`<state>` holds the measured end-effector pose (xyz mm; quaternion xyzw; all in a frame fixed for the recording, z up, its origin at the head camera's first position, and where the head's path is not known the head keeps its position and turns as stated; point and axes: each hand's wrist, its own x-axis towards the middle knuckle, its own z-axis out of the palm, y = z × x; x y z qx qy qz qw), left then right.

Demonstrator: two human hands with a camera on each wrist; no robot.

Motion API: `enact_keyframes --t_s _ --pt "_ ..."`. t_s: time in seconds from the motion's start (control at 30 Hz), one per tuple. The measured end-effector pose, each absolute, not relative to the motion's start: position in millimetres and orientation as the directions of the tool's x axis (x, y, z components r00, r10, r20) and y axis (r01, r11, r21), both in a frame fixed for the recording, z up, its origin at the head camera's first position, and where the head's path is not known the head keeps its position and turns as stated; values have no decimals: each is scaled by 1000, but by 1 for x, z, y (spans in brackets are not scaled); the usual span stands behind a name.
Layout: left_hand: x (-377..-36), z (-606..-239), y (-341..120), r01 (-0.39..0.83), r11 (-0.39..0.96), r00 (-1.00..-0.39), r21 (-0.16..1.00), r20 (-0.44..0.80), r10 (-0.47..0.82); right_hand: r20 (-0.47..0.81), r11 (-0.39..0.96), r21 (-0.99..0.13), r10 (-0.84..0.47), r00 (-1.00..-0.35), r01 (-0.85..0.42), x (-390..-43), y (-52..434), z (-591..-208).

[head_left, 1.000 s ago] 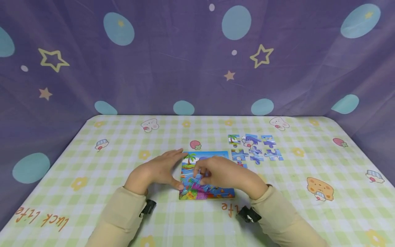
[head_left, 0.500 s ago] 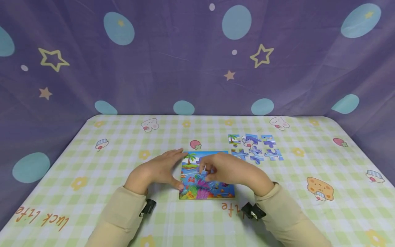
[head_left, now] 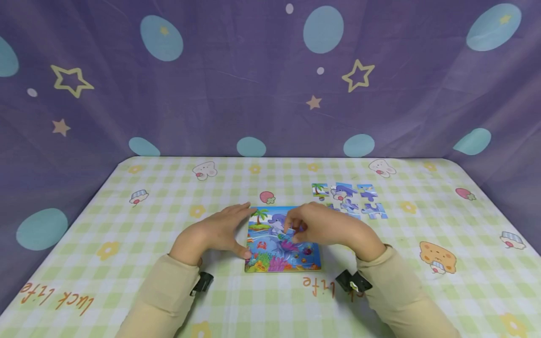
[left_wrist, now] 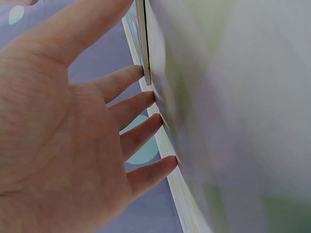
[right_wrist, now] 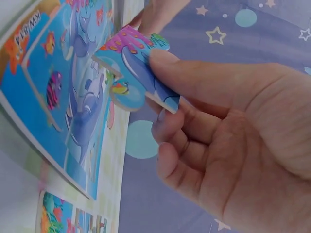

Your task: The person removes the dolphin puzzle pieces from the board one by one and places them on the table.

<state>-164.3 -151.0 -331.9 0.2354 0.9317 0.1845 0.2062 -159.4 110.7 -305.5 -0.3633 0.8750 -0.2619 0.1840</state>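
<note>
A colourful puzzle board [head_left: 270, 253] with a sea picture lies flat on the checked tablecloth near the table's front. My left hand [head_left: 215, 232] rests against the board's left edge with straight fingers [left_wrist: 129, 82], the thumb at its near corner. My right hand [head_left: 325, 225] hovers over the board's upper right part and pinches a puzzle piece [right_wrist: 133, 73] between thumb and fingers. The piece is lifted off the board [right_wrist: 53, 92] and tilted. Both arms wear beige sleeves.
Several loose puzzle pieces [head_left: 351, 199] lie in a cluster on the tablecloth [head_left: 169, 197] behind and right of the board. A purple curtain [head_left: 253, 80] with dots and stars hangs behind the table. Black wrist camera mounts [head_left: 355, 281] sit at both cuffs.
My right hand has lifted a piece off the board's lower middle and moved it up and right. The left hand has stayed in place.
</note>
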Motion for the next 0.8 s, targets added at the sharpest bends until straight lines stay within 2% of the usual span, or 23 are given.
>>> enact_keyframes --t_s 0.27,0.57,0.8 --pt "-164 -331 -152 367 820 -807 440 -288 516 -143 619 -586 -714 -685 -523 -164 117 -300" --pt "-164 -332 -152 354 820 -809 449 -294 509 -197 649 -627 -667 -718 -431 -165 126 -297" --pt "-164 -333 -151 359 819 -806 448 -294 514 -154 645 -591 -679 -717 -484 -165 139 -302"
